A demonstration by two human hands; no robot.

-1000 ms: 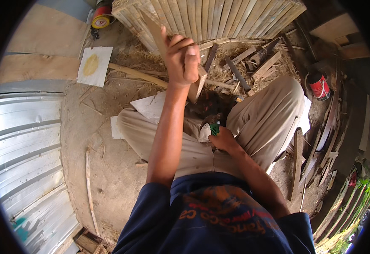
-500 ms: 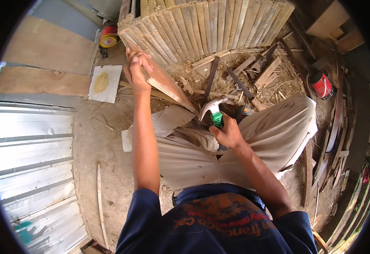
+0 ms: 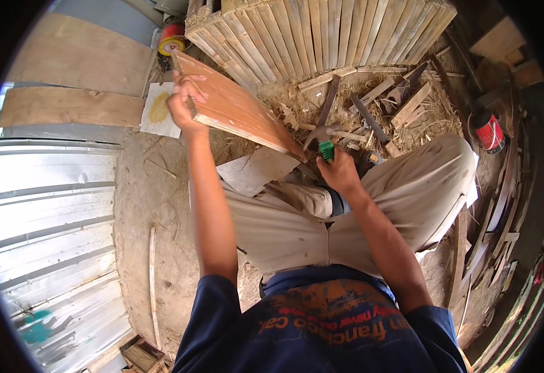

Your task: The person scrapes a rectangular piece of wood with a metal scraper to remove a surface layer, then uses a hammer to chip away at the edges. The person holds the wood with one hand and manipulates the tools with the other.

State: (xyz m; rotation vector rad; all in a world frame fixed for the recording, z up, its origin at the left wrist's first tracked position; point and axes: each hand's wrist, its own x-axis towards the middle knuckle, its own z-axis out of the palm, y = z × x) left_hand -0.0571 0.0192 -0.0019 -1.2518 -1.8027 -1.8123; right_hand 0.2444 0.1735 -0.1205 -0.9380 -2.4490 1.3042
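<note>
Your left grip (image 3: 188, 107) holds a tilted, flat reddish-brown wooden board (image 3: 241, 105), seemingly unattached; beside its right end, your right grip (image 3: 340, 172) clasps a green-handled metal claw hammer (image 3: 326, 151).

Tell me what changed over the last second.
The left hand swung the wooden board leftward, turning its broad face into view. The right hand brought the claw hammer forward, close to the board's near end. Both grips held; the red can at right stayed put.
</note>
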